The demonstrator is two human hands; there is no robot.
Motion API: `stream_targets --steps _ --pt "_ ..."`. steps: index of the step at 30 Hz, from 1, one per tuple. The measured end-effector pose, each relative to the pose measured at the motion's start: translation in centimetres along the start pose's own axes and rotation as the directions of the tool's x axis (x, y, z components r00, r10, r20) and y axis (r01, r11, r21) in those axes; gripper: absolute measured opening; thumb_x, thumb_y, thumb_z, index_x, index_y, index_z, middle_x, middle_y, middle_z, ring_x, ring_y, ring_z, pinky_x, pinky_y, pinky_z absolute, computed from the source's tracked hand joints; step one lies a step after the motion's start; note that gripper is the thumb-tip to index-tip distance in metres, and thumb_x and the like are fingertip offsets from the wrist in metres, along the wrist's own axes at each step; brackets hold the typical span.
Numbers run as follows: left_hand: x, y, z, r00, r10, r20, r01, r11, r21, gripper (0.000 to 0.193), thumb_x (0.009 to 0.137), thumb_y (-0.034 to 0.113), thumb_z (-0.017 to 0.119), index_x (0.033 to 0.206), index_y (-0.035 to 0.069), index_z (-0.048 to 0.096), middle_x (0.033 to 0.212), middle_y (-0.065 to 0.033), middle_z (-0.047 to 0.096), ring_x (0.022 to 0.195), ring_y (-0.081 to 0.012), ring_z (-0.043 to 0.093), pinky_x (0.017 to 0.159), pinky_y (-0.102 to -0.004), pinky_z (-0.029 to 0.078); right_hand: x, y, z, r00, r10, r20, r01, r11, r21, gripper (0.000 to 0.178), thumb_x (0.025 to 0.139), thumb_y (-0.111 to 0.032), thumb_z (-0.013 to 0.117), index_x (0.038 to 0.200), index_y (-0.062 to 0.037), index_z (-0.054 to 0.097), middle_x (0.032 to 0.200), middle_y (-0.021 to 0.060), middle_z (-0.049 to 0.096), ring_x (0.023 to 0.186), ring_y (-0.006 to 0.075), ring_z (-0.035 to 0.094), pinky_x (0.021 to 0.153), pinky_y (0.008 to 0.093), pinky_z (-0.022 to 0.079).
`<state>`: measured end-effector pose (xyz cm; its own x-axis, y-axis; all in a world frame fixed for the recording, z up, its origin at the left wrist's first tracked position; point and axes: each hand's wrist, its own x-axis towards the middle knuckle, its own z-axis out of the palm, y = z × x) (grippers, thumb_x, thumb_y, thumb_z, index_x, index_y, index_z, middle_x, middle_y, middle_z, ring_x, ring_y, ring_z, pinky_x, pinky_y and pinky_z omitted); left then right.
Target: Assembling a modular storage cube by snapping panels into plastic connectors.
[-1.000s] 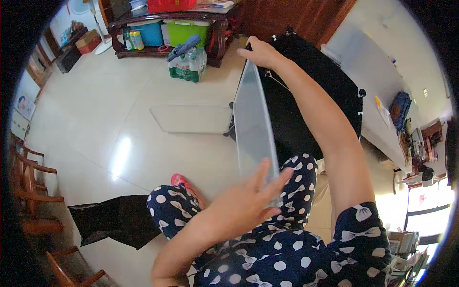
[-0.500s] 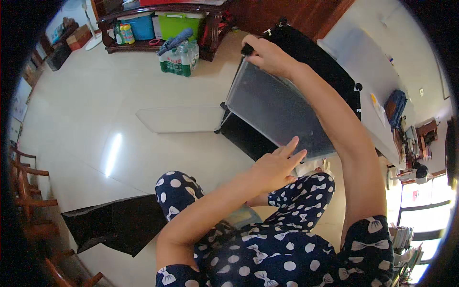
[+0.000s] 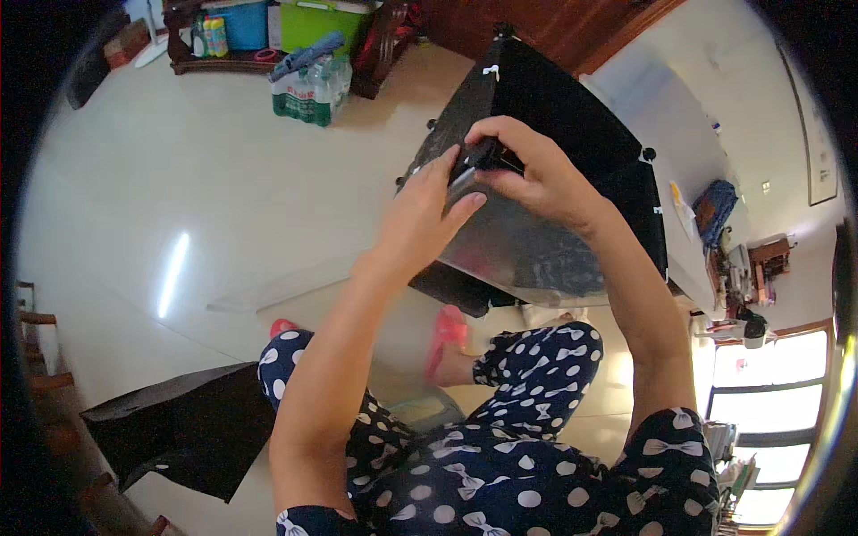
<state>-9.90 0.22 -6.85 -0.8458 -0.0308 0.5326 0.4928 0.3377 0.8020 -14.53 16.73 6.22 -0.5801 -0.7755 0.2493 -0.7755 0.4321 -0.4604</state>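
Observation:
A black panel storage cabinet [image 3: 572, 98] with round black corner connectors stands ahead of me, slightly right. A translucent plastic panel [image 3: 545, 255] lies across its near side. My right hand [image 3: 541, 179] curls around a dark corner connector [image 3: 484, 154] at the panel's upper left corner, thumb below and fingers above. Just left of it, my left hand [image 3: 416, 219] grips the panel's edge at that same corner, thumb on the near face and fingers on the far side. My fingers partly hide the joint.
A clear panel [image 3: 286, 286] lies on the floor to the left, with a black sheet [image 3: 179, 429] nearer me. Beyond are a shrink-wrapped bottle pack [image 3: 308, 94] and a wooden stand [image 3: 375, 54] with a green bin [image 3: 322, 36]. Pink slippers [image 3: 447, 335] are below.
My left hand has moved up from the panel's lower edge to its upper corner, beside my right hand. The right hand stays at that corner. The view has shifted, and pink slippers now show.

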Motion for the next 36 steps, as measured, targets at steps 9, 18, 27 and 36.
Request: stream_targets --steps 9,18,27,36 --pt "-3.8 4.5 2.5 0.994 0.069 -0.079 -0.053 0.980 0.190 0.067 0.084 0.033 0.074 0.137 -0.002 0.052 0.122 -0.0228 0.065 0.104 -0.0344 0.066 0.088 -0.0393 0.055 -6.8 -5.9 -0.3 0.967 0.112 -0.228 -0.164 0.961 -0.224 0.056 0.090 -0.047 0.066 0.122 -0.0016 0.058 0.107 0.0162 0.063 0.099 0.0278 0.063 0.088 0.0376 0.049" --pt "-3.8 5.9 2.2 0.991 0.074 -0.109 -0.054 0.984 0.170 0.061 0.083 0.025 0.075 0.133 -0.005 0.054 0.124 -0.0222 0.064 0.107 -0.0346 0.064 0.090 -0.0405 0.054 -5.9 -7.1 2.2 0.878 0.223 -0.423 -0.321 0.931 -0.174 0.041 0.094 -0.040 0.063 0.105 -0.0010 0.061 0.088 0.0173 0.060 0.079 0.0341 0.062 0.071 0.0395 0.049" --pt "-3.7 6.4 1.5 0.989 0.081 -0.123 -0.059 0.983 0.174 0.061 0.080 0.018 0.075 0.133 -0.004 0.054 0.125 -0.0197 0.062 0.108 -0.0335 0.063 0.091 -0.0392 0.053 -3.7 -8.2 -0.4 0.990 0.016 -0.142 -0.105 0.760 -0.642 0.051 0.074 -0.051 0.078 0.085 -0.0062 0.056 0.078 0.0120 0.058 0.073 0.0354 0.059 0.063 0.0439 0.044" --pt "-3.7 6.9 1.6 0.987 0.081 -0.136 -0.067 0.992 0.106 0.060 0.079 0.017 0.076 0.132 -0.003 0.056 0.118 -0.0159 0.062 0.103 -0.0314 0.062 0.088 -0.0387 0.053 -3.6 -7.6 2.2 0.908 0.062 -0.414 -0.310 0.765 -0.565 0.039 0.076 -0.035 0.079 0.095 -0.0081 0.059 0.080 0.0101 0.060 0.067 0.0313 0.059 0.062 0.0416 0.044"
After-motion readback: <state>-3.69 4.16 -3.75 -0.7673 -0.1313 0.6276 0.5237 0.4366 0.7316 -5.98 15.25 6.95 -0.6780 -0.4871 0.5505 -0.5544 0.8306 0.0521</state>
